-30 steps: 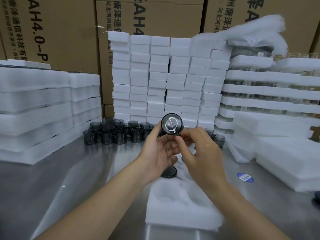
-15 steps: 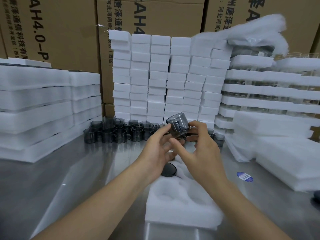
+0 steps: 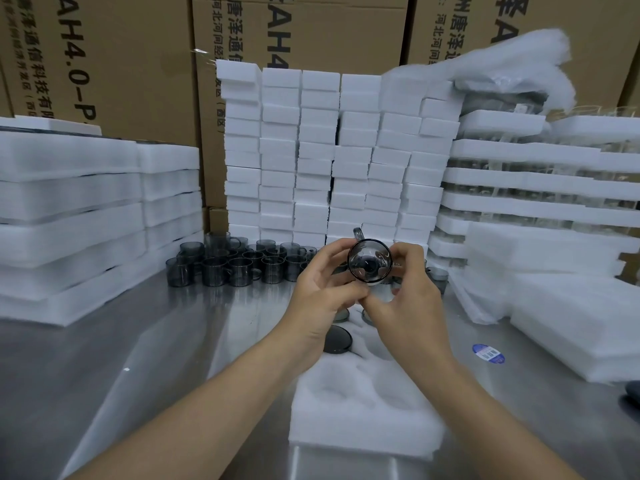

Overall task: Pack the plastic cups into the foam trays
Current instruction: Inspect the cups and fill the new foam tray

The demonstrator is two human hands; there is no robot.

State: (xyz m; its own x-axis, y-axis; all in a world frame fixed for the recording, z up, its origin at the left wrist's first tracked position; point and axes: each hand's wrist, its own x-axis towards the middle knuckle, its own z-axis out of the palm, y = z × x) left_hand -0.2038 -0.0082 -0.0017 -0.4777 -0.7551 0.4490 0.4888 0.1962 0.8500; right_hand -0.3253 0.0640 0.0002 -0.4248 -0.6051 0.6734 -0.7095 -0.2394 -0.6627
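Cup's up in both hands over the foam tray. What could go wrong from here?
1. Left hand and right hand pinch the cup in mid-air; a slip could drop it on the metal table.
2. Its handle sticks up; unless turned to suit a pocket, it may sit crooked in the foam tray.
3. Loose cups crowd just behind the hands; a careless reach could topple some.

One camera only — it sits on the person's head and looks forward and down. The left hand [image 3: 322, 292] and right hand [image 3: 410, 306], holding a cup [image 3: 370, 265], are close, in the middle. The table [image 3: 104, 375] fills the bottom — foam stacks [image 3: 311, 150] and boxes [image 3: 121, 64] stand farther back.
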